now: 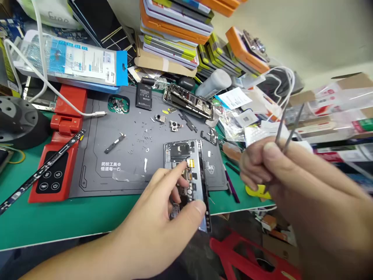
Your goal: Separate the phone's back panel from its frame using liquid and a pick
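An opened phone with bare inner parts lies at the front edge of the grey mat, its lower end reaching past it. My left hand grips its lower half. The thumb presses the right side, the index fingertip rests near a yellow flex connector, and the other fingers curl at the left side. Off to the right, my right hand is closed around metal tweezers, tips upward and apart, with nothing between them. Tiny screws, camera modules and a black battery lie behind the phone.
A second opened phone body lies at the mat's back. On the left stand a red heating device and a dark round base. Stacked boxes rise behind. Below the table edge is a red stool.
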A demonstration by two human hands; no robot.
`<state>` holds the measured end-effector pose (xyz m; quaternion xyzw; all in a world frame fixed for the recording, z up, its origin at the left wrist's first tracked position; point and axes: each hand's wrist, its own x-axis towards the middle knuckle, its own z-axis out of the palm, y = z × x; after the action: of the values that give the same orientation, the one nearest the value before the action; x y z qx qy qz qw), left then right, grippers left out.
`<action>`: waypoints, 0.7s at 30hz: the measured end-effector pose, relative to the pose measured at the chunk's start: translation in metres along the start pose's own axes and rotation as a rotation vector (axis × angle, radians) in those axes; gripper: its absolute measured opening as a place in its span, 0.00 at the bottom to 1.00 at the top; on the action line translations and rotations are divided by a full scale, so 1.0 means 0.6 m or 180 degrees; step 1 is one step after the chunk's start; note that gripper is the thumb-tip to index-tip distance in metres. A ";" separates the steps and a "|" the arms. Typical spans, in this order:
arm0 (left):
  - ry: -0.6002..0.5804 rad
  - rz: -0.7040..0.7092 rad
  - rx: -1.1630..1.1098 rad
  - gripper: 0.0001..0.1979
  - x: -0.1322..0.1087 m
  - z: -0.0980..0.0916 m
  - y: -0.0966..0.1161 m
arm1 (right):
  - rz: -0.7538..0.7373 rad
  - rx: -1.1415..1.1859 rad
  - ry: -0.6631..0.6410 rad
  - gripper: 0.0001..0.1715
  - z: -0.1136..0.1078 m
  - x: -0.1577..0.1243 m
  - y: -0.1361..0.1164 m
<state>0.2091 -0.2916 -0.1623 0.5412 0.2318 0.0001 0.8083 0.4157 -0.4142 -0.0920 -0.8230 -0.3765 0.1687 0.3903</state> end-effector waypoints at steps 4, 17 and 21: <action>-0.0004 -0.0322 -0.0473 0.35 0.008 0.008 0.020 | 0.0176 0.0276 -0.0085 0.29 0.024 -0.029 0.052; 0.0727 -0.0795 -0.1641 0.30 0.001 0.020 0.058 | -0.0136 -0.0039 -0.0396 0.26 0.044 -0.008 0.089; 0.0822 -0.0789 -0.1675 0.29 0.001 0.022 0.065 | -0.0114 0.0164 -0.0600 0.26 0.045 0.006 0.090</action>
<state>0.2240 -0.2870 -0.1245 0.2767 0.3886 0.0302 0.8783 0.4291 -0.4197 -0.1508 -0.7864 -0.4218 0.2480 0.3771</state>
